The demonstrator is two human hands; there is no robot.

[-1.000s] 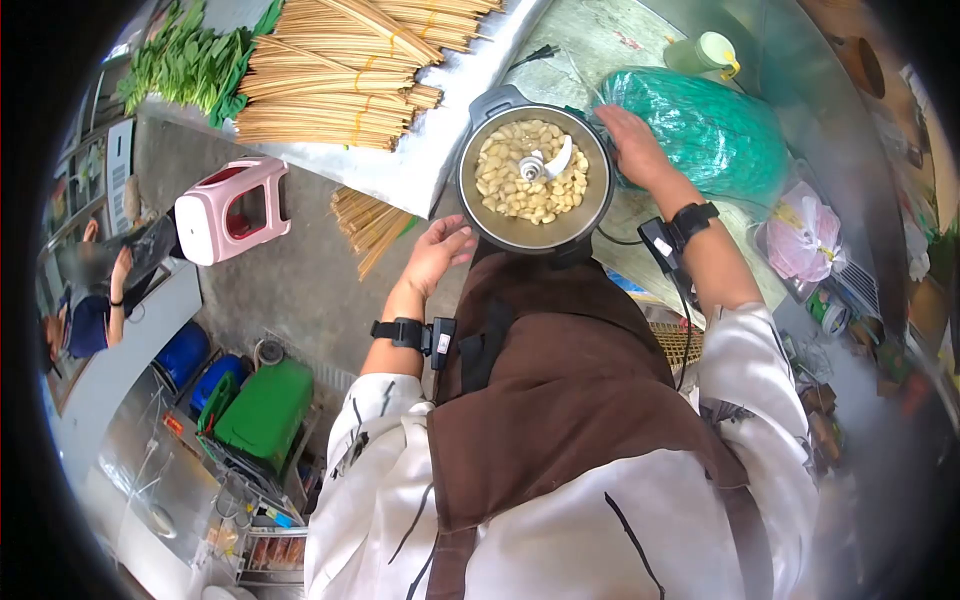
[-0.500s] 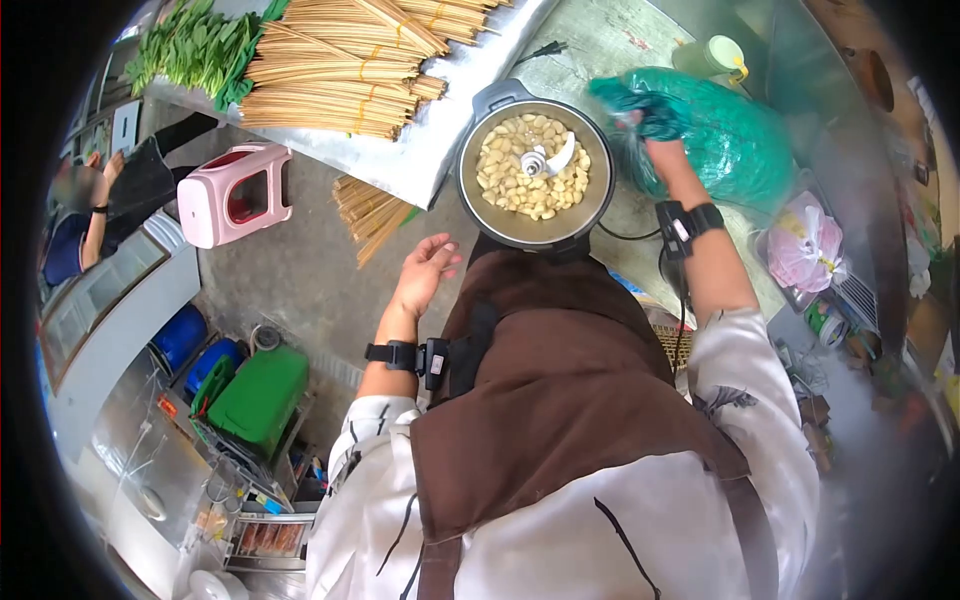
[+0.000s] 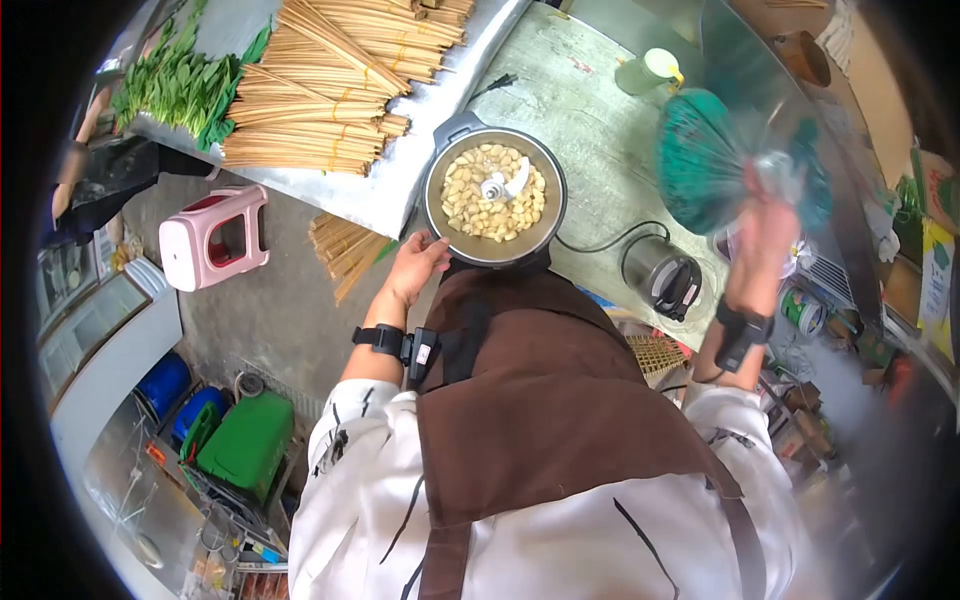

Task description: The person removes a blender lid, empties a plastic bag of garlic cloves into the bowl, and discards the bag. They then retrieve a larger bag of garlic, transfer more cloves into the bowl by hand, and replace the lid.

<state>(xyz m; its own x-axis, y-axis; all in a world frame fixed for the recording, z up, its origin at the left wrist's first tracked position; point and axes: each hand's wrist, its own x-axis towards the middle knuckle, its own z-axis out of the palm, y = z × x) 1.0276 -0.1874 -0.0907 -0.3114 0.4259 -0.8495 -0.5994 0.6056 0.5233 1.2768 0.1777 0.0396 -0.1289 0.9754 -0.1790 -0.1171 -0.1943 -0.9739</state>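
Gripped at its gathered neck, a green plastic bag (image 3: 695, 165) hangs from my right hand (image 3: 768, 232) over the right side of the table, blurred by motion. My left hand (image 3: 420, 266), fingers loosely bent and apart, is beside the lower left rim of a metal bowl (image 3: 548, 218); whether it touches the rim is unclear. Peeled garlic cloves (image 3: 490, 222) lie in the bowl around a central spindle with a white blade (image 3: 517, 178). A dark, round appliance lid (image 3: 662, 275) with a cord rests on the table, right of the bowl.
Bundles of wooden skewers (image 3: 330, 90) and leafy greens (image 3: 180, 90) lie on the metal table at the upper left. A pale green jug (image 3: 648, 72) stands at the back. On the floor are a pink stool (image 3: 212, 235) and a green bin (image 3: 245, 445). Another person's arm (image 3: 78, 160) shows far left.
My right hand has lifted the green bag and moved it right, uncovering the round lid. My left hand has come closer to the bowl. The whole view has shifted.
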